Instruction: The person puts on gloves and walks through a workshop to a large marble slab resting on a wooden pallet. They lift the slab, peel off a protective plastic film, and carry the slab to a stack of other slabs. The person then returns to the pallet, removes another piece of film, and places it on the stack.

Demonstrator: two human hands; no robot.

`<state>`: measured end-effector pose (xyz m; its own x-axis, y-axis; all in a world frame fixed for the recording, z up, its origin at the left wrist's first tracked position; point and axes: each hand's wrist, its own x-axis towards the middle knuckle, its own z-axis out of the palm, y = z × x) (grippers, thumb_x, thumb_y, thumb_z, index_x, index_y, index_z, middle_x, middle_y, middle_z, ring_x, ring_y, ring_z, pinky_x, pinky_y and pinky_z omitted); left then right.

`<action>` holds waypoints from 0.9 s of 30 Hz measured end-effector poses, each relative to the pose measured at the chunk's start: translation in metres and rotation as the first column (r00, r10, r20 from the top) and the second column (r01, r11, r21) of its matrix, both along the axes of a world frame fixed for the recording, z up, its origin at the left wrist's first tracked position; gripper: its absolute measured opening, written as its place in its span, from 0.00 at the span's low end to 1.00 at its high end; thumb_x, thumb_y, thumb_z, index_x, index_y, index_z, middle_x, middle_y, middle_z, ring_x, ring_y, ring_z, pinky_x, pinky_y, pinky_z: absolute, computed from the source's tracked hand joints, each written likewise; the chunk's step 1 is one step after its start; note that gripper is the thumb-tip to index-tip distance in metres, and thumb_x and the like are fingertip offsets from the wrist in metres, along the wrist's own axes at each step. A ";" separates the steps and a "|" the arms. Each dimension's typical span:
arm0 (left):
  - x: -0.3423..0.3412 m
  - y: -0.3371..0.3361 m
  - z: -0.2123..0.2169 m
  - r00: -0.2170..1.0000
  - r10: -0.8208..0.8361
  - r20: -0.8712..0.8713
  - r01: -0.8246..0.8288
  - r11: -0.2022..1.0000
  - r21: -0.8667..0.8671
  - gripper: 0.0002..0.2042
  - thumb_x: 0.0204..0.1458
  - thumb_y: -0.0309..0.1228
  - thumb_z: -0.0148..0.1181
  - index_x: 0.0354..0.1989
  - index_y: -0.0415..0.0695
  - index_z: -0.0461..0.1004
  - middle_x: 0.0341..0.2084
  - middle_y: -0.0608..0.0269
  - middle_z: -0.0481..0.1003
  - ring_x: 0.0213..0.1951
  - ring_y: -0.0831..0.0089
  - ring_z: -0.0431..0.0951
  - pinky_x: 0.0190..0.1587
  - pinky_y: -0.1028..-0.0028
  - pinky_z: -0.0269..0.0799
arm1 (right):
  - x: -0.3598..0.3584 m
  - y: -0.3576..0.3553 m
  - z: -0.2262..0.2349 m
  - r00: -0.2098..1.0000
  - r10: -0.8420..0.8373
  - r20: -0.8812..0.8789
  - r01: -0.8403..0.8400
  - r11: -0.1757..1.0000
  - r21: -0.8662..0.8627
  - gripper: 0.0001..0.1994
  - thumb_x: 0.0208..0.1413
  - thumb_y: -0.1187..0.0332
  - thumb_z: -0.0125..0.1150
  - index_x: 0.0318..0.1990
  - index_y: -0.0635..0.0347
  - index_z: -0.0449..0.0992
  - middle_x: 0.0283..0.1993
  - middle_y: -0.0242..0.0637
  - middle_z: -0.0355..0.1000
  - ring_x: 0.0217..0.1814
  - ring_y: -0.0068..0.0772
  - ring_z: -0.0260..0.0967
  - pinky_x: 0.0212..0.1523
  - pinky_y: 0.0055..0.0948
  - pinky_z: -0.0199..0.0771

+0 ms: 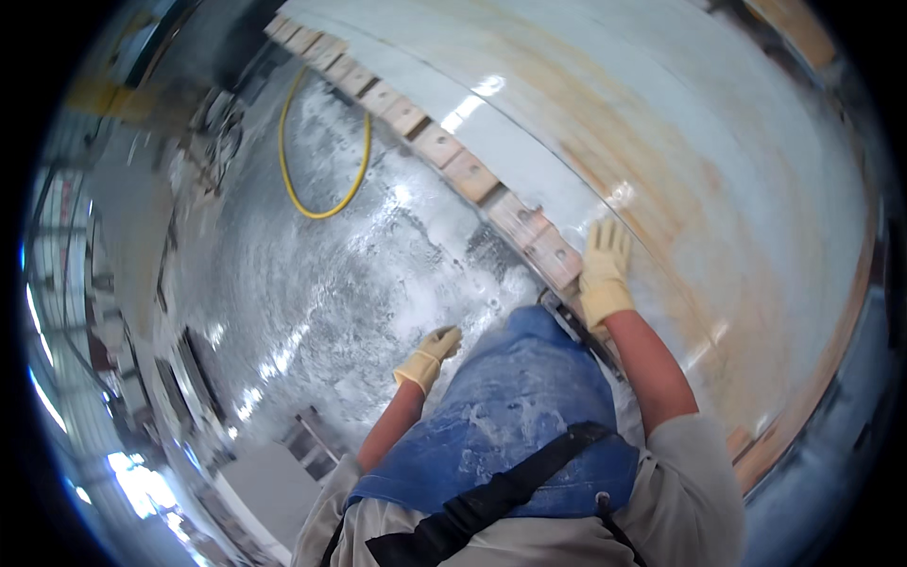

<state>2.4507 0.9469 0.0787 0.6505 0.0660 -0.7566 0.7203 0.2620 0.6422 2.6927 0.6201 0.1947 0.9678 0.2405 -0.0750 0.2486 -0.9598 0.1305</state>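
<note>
My right hand [607, 269], in a cream rubber glove, lies with its fingers spread on the near edge of a large glossy slab [756, 236]. The slab is pale with tan streaks, and a thin dark line runs along it near this edge. Just left of that hand is the end of a row of light wooden blocks [470, 176], several of them with a round mark or hole. My left hand [430, 357], in a matching glove, hangs beside my blue apron [529, 406] above the wet floor. Its fingers are curled together, with nothing visible in them.
A yellow hose [321, 215] loops across the wet grey floor [359, 274] left of the blocks. A brown rail [822, 378] borders the slab's right side. A pale box-like surface [274, 496] stands at lower left, and clutter lines the far left.
</note>
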 end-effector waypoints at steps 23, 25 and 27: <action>0.493 -0.293 0.175 -0.038 -0.976 -0.214 -0.070 -0.211 0.975 0.33 0.53 0.28 0.62 0.69 0.35 0.61 0.62 0.41 0.70 0.67 0.44 0.67 0.70 0.54 0.63 | 0.124 -0.226 0.084 0.999 -0.022 0.024 0.025 0.990 -0.136 0.52 0.37 0.64 0.77 0.74 0.65 0.59 0.76 0.54 0.58 0.80 0.61 0.50 0.77 0.59 0.48; 0.500 -0.290 0.179 -0.073 -0.975 -0.208 -0.071 -0.203 0.977 0.36 0.52 0.28 0.62 0.71 0.34 0.59 0.64 0.38 0.68 0.68 0.41 0.65 0.71 0.54 0.61 | 0.129 -0.223 0.095 0.999 -0.020 0.026 0.024 0.987 -0.156 0.46 0.43 0.63 0.73 0.73 0.65 0.60 0.75 0.53 0.59 0.79 0.60 0.52 0.77 0.59 0.49; 0.508 -0.275 0.179 -0.106 -0.969 -0.223 -0.015 -0.223 0.975 0.39 0.50 0.27 0.63 0.73 0.34 0.56 0.66 0.36 0.66 0.70 0.39 0.63 0.73 0.54 0.59 | 0.133 -0.214 0.095 0.995 -0.052 0.085 0.059 0.994 -0.089 0.40 0.50 0.62 0.67 0.72 0.64 0.62 0.74 0.53 0.60 0.78 0.60 0.53 0.76 0.59 0.49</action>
<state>2.9586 0.6721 0.2575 0.6824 -0.7258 -0.0873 -0.7188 -0.6879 0.1004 2.8257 0.4057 0.2897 0.9832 0.1821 -0.0138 0.1802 -0.9550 0.2355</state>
